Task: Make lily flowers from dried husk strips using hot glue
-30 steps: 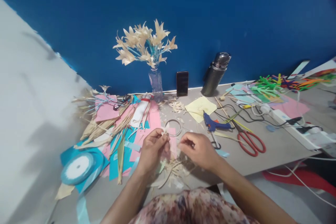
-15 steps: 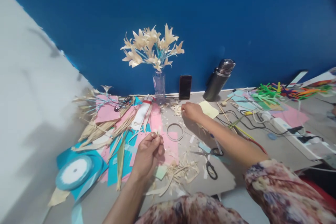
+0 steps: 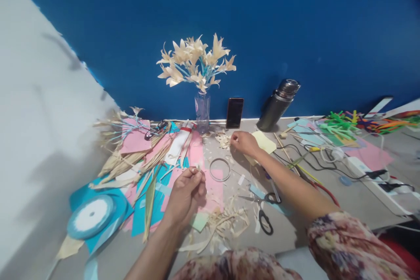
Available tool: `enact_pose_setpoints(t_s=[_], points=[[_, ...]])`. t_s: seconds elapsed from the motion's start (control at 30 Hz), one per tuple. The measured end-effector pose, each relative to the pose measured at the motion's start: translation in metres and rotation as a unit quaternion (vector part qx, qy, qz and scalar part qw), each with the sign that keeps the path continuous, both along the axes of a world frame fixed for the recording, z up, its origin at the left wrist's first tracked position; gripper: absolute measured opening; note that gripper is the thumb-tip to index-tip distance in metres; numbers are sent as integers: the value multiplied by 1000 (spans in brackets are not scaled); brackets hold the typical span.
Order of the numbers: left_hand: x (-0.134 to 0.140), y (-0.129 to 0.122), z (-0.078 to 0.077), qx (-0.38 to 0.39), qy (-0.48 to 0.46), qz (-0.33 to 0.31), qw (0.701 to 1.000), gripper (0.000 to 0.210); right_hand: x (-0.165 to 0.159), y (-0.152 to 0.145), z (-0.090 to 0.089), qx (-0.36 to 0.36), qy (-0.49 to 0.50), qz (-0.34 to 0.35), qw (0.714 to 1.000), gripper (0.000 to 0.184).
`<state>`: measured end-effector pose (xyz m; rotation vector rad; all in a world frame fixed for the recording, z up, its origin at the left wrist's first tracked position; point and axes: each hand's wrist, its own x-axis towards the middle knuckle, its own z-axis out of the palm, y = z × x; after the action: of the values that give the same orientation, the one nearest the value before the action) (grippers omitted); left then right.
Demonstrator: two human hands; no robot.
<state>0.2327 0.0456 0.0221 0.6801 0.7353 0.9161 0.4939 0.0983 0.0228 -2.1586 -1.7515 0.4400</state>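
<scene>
Left hand (image 3: 189,186) pinches a small pale piece (image 3: 198,167); right hand (image 3: 243,142) at the pale scraps (image 3: 222,141)!
Left grip closed at the fingertips, probably to spare something delicate; right grip bunched low over the bench (image 3: 354,205), whether holding anything, can't tell.

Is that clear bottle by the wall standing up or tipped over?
Upright: the clear bottle stands on its base, with flowers spreading above its neck.

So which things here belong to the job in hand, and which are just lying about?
Seemingly in the job:
pale piece, pinched in your left hand
pale scraps, by your right hand
black scissors, perhaps

Seemingly just lying about:
phone
flask
green sticks
</scene>
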Motion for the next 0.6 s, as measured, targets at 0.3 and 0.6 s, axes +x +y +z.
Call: enact_pose_setpoints(t_s=[0.3, 0.6], points=[[21, 8, 20, 67, 6, 21, 998, 36, -35, -56, 35, -19, 294, 90, 951, 11], [22, -17, 11, 314, 256, 135, 905, 4, -74, -95, 60, 58, 53, 120, 990, 13]])
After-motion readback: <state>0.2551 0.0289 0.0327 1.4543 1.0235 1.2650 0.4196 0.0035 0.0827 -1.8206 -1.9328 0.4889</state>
